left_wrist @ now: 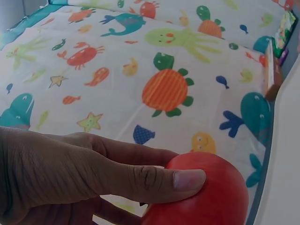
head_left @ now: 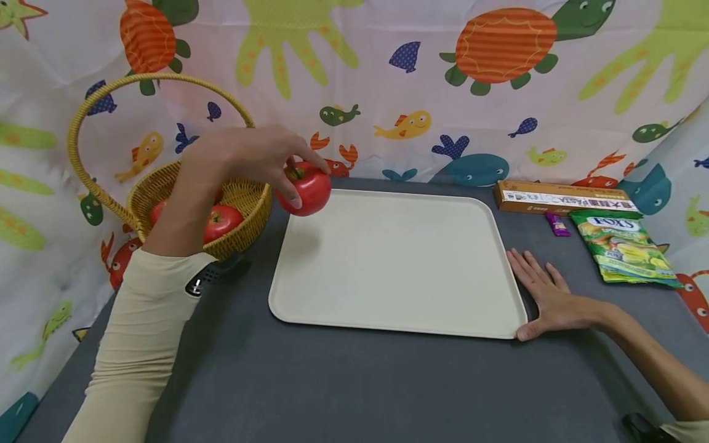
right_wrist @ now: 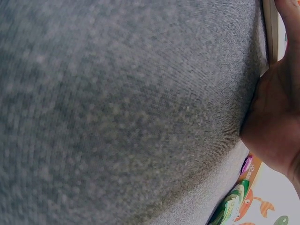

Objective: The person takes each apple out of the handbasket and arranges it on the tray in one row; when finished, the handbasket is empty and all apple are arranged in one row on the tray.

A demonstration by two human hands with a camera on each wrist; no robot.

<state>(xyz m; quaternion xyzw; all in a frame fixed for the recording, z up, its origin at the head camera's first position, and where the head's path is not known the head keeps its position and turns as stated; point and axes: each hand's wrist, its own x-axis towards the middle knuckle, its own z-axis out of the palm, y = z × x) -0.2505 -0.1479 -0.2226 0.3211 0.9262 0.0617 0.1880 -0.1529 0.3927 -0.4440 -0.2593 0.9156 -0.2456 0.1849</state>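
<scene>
My left hand (head_left: 257,157) pinches a red apple (head_left: 311,189) between thumb and fingers, above the left edge of a cream tray (head_left: 388,264). The left wrist view shows the thumb lying across the side of the apple (left_wrist: 213,187). Behind the left forearm stands a yellow woven basket (head_left: 252,209) with a tall hoop handle, holding several more red apples (head_left: 223,221); the arm hides part of them. At the tray's right edge my right hand (head_left: 556,304) rests on the grey table with its fingers spread, thumb at the near corner.
A long brown box (head_left: 565,198) lies at the back right against the patterned cloth. In front of it are a small purple packet (head_left: 556,224) and a green FOX'S bag (head_left: 623,246). Sea-animal cloth (head_left: 376,74) rises behind and beside the table.
</scene>
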